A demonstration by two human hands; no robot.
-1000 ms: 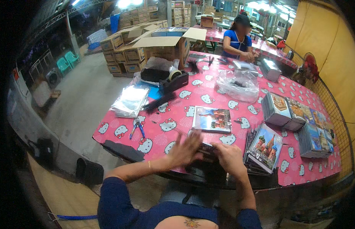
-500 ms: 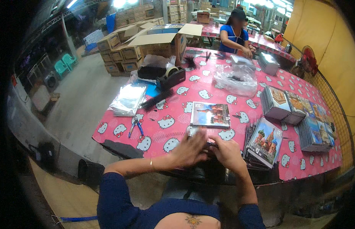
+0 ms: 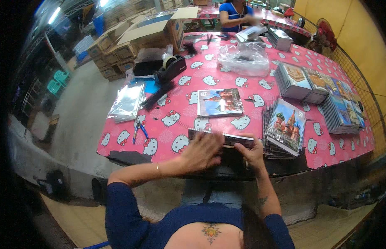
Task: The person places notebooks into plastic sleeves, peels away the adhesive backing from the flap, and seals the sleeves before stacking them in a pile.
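A notebook [image 3: 238, 140] stands tilted nearly edge-on at the table's near edge, its long side running left to right. My right hand [image 3: 252, 152] grips its right end, thumb in front. Across its left part lies my left hand [image 3: 203, 150], smeared by motion, so its finger grip is unclear. A thin dark coil [image 3: 184, 125] trails on the cloth to the left of the notebook. Just beyond my hands a spiral notebook with a domed-building cover [image 3: 220, 103] lies flat. To the right, a stack of similar notebooks [image 3: 285, 126] sits slightly fanned.
Blue-handled pliers [image 3: 140, 130], clear plastic sleeves [image 3: 128, 101], black coils [image 3: 157, 96] and a tape dispenser [image 3: 171, 68] lie left. A plastic bag [image 3: 242, 61] is farther back. Notebook piles [image 3: 298, 83] stand right. Across the table, a person in blue [image 3: 233, 16] handles notebooks.
The view has tipped downward. The notebook in my hands now shows its long edge farther out to both sides, and my right hand has shifted to its right end. My left hand keeps moving over it.
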